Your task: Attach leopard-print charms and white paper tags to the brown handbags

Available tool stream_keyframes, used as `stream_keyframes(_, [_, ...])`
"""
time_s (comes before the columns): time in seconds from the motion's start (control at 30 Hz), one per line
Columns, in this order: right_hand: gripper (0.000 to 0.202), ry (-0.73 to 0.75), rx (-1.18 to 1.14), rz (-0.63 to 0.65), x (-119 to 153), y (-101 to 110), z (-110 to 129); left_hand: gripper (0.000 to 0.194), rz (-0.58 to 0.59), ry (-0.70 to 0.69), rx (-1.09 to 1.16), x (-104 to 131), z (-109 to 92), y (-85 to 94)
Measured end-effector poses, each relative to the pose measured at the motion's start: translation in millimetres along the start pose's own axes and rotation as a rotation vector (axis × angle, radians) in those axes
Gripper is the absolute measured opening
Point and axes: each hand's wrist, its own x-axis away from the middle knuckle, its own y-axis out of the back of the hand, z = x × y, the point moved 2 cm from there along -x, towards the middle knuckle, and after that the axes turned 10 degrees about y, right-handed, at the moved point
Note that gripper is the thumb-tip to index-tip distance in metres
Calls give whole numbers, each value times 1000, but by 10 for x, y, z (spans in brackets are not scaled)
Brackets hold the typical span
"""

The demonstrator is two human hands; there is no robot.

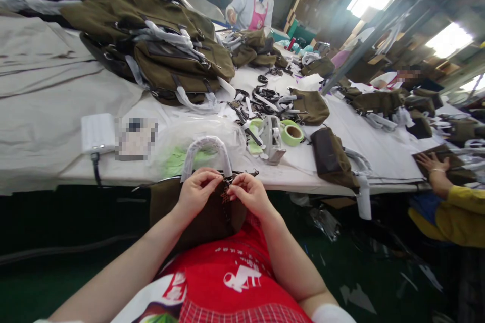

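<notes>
A dark olive handbag leans in my lap against the table edge, its handle wrapped in white and standing up. My left hand pinches at the bag's zipped top edge, thumb and index finger together. Close to its right, my right hand is also closed in a pinch by the base of the handle. Between the hands hangs a small brown patterned piece with metal parts. What exactly each hand's fingertips grip is too small to make out.
Beyond the bag lie a tape dispenser, green tape roll, power bank and straps. A small bag sits right, piled bags back left. A co-worker's hand rests far right; another person stands across.
</notes>
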Motion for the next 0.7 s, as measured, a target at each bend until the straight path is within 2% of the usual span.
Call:
stream_keyframes(0.13, [29, -48, -9, 45, 64, 53, 37, 33, 156, 217, 170, 13, -124, -11])
stream_keyframes(0.23, [31, -38, 156, 46, 99, 74, 82, 42, 217, 336, 227, 13, -168, -54])
stream_keyframes(0.33, [30, 24, 386, 120, 139, 101, 181, 40, 271, 372, 198, 25, -195, -86])
stream_keyframes(0.4, [26, 97, 546, 171, 165, 123, 263, 33, 325, 334, 135, 45, -224, -92])
stream_keyframes(0.5, [23, 193, 727, 238, 199, 143, 356, 26, 404, 206, -1, 79, -285, -89])
stream_keyframes(0.6, [25, 245, 804, 278, 227, 143, 396, 21, 442, 67, -136, 101, -341, -83])
stream_keyframes(0.7, [25, 275, 827, 292, 248, 141, 404, 19, 466, -5, -217, 106, -375, -85])
